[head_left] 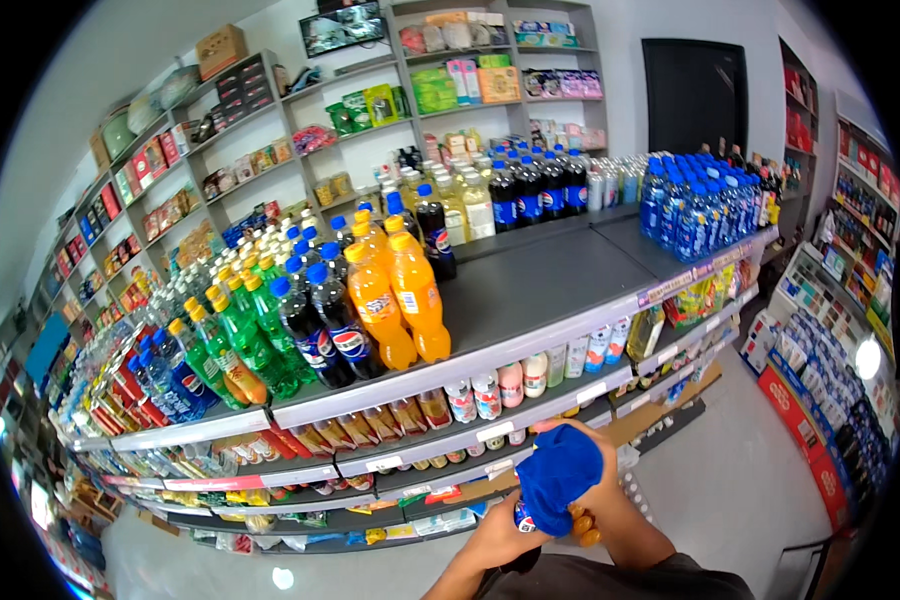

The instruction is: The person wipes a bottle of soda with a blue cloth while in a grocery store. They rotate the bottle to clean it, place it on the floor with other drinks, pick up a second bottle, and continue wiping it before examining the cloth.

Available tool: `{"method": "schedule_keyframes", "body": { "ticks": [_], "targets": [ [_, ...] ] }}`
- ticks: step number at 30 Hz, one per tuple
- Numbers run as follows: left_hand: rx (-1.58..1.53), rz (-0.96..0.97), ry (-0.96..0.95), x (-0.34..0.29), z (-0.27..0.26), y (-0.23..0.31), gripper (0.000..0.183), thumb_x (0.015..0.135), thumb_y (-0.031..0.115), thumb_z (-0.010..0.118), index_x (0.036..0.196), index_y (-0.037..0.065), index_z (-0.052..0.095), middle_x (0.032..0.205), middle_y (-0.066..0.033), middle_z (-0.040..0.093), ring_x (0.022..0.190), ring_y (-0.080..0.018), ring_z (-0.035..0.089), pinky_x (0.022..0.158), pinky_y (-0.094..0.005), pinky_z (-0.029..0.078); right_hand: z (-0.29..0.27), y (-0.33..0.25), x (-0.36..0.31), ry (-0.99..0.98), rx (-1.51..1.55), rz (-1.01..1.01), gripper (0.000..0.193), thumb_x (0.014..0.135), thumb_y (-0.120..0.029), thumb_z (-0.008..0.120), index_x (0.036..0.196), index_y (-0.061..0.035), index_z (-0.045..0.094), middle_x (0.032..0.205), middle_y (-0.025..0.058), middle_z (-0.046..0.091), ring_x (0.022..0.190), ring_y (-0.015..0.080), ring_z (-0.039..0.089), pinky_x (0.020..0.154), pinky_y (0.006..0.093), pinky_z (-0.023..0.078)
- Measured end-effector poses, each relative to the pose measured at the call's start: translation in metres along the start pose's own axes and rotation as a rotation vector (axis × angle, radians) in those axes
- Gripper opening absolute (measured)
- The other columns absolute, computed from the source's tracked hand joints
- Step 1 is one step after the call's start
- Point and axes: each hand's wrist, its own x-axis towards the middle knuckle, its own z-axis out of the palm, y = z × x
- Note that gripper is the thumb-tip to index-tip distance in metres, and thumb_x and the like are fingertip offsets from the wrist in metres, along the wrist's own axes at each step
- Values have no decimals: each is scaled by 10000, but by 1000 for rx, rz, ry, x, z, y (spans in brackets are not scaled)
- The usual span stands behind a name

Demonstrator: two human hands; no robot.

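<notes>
Low in front of me, my left hand (507, 528) is closed round a dark bottle (523, 517), of which only a piece of its blue, red and white label shows. A bright blue cloth (562, 475) covers much of the bottle. My right hand (600, 478) grips this cloth from the right side, its fingers partly hidden behind it. Amber-coloured beads (585, 526) hang by my right wrist. Beyond my hands, orange soda bottles (417, 295) and dark cola bottles (342, 325) with blue caps stand upright at the shelf's front edge.
A long grey shelf unit (530, 290) runs across, its top bearing green soda bottles (280, 335) at left and blue-capped bottles (695, 205) at right. Lower tiers hold pale drink bottles (511, 384). Stacked bottle packs (810, 385) stand on the right floor. Wall shelves (405, 85) line the back.
</notes>
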Motion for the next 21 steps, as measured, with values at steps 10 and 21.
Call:
{"method": "schedule_keyframes", "body": {
  "ticks": [10, 21],
  "targets": [
    [-611, -89, 91, 38, 19, -20, 784, 839, 548, 707, 1293, -58, 502, 1161, -104, 620, 1030, -187, 608, 920, -363, 494, 23, 39, -38, 27, 201, 263, 680, 834, -185, 704, 1432, -60, 406, 1291, 111, 565, 1151, 228, 581, 946, 353, 493],
    [-367, 363, 585, 79, 66, -65, 958, 792, 873, 371, 1138, -17, 446, 940, -136, 513, 820, -233, 522, 718, -344, 462, -22, 105, -88, -155, 724, 552, 835, 673, -316, 878, 1320, 26, 478, 1190, 145, 610, 1141, 216, 567, 954, 363, 468]
  ]
}}
